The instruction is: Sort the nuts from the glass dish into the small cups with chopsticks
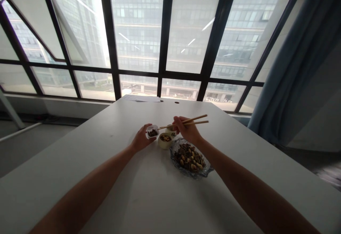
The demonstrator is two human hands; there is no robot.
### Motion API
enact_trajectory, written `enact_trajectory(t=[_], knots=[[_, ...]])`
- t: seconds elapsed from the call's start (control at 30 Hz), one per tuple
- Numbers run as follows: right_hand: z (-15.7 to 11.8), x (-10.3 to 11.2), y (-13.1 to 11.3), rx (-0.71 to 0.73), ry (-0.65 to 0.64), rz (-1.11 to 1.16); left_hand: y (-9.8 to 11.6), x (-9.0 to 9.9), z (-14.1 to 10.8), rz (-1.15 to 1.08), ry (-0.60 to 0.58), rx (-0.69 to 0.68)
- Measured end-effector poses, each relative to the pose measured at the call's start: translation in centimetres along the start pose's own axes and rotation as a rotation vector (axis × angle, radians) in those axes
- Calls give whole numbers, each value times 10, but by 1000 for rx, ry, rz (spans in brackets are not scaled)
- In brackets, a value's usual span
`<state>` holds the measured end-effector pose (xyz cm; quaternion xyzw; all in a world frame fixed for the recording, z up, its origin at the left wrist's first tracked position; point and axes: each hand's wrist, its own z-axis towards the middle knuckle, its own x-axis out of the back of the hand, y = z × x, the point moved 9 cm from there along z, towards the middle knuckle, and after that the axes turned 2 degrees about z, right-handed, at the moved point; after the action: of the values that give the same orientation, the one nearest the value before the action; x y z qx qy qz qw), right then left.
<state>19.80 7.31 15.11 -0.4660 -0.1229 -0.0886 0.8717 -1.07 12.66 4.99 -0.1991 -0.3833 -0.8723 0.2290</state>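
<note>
My left hand [141, 139] is wrapped round a small white cup [149, 129], tilted so that dark brown pieces [152, 133] show inside. In my right hand [186, 127] is a pair of wooden chopsticks [195, 119], their tips reaching left to the white cup's rim. Whether the tips pinch anything is too small to tell. Between the hands stands a cream cup [164, 144] holding nuts. Another cream cup [170, 131] with dark lettering sits behind it, partly hidden by my right hand. Below my right wrist lies a clear glass dish [174, 157] heaped with peanuts and dark pieces.
Everything stands on a long white table [128, 191]. Sheets of paper [141, 98] lie at its far end, near a dark round spot [177, 102]. Beyond rise black-framed windows [162, 49]; a blue curtain [287, 85] hangs at the right.
</note>
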Motion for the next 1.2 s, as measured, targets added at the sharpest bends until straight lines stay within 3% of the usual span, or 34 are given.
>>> enact_trajectory(t=[0.13, 0.27, 0.37, 0.47, 0.73, 0.97, 1.2], knots=[[-21, 59, 4, -108, 85, 19, 0, -2, -1, 10, -23, 12], [-41, 78, 21, -311, -175, -49, 0, -1, -1, 32, -36, 50], [-54, 75, 31, -400, -356, -94, 2, 1, -1, 38, -37, 65], [-61, 66, 34, -413, -434, -114, 4, 2, -1, 36, -32, 65], [-51, 60, 30, -286, -225, -42, 1, 2, -1, 42, -26, 72], [-64, 42, 37, -395, -405, -45, 0, 1, 0, 48, -30, 76], [-54, 46, 30, -237, -167, -70, 2, 2, 1, 54, -34, 70]])
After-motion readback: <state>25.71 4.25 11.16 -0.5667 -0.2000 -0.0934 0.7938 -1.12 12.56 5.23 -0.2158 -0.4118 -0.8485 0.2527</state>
